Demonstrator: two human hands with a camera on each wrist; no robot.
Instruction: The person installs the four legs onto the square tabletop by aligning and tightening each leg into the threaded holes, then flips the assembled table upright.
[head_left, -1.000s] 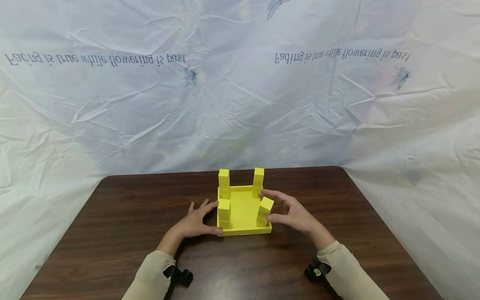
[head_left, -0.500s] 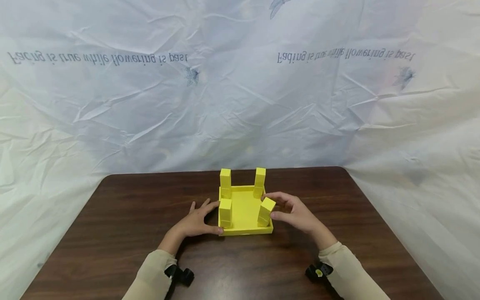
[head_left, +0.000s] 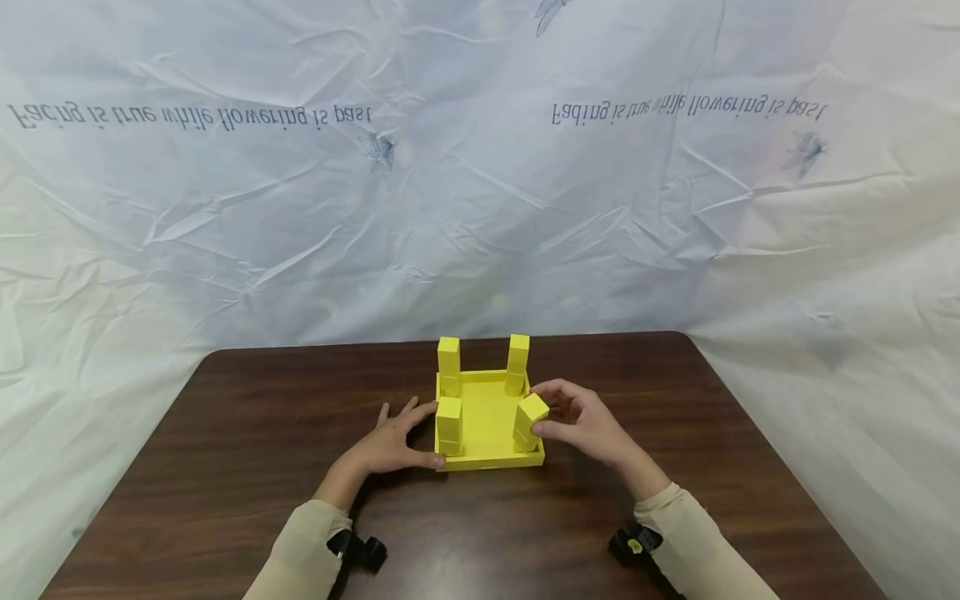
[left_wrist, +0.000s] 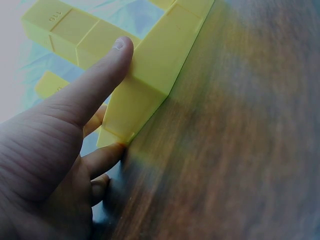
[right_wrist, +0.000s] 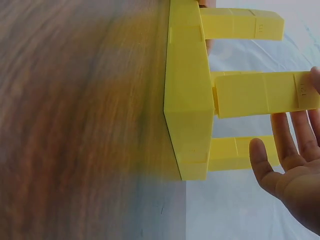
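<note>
A shallow yellow tray-shaped base (head_left: 489,417) with raised edges lies on the table, with square yellow posts at its corners. My left hand (head_left: 382,448) rests at its near left corner, thumb on the near wall and straight index finger at the left side, the other fingers splayed. In the left wrist view the thumb (left_wrist: 107,75) lies across the corner beside a post (left_wrist: 75,35). My right hand (head_left: 592,427) pinches the near right post (head_left: 528,423) near its top between thumb and fingers. That post leans to the right, and in the right wrist view a thin gap shows at its foot.
The other posts, such as the near left one (head_left: 449,427) and the far right one (head_left: 517,363), stand upright. A dark brown wooden table (head_left: 285,400) carries everything. White printed cloth (head_left: 480,208) hangs behind and at both sides.
My right thumb has moved left onto the face of the near right post, and the fingers have shifted slightly around it. The left hand and the base have stayed in place.
</note>
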